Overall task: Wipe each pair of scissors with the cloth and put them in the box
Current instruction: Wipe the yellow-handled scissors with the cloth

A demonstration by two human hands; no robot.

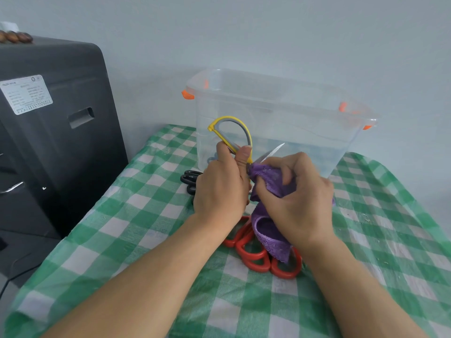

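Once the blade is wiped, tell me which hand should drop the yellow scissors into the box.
Left. The left hand already grips the yellow scissors right before the box; the right hand holds the cloth.

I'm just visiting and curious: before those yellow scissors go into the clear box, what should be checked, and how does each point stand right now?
1. Left hand grips the yellow scissors firmly: ok.
2. Right hand holds the purple cloth against the blade: ok.
3. Blade wiped clean: cannot tell.
4. Clear box open, no lid on it: ok.
5. Room inside the box: cannot tell; something faint shows through its wall.
6. Red scissors and black scissors wiped and boxed: not ok, they lie on the tablecloth.
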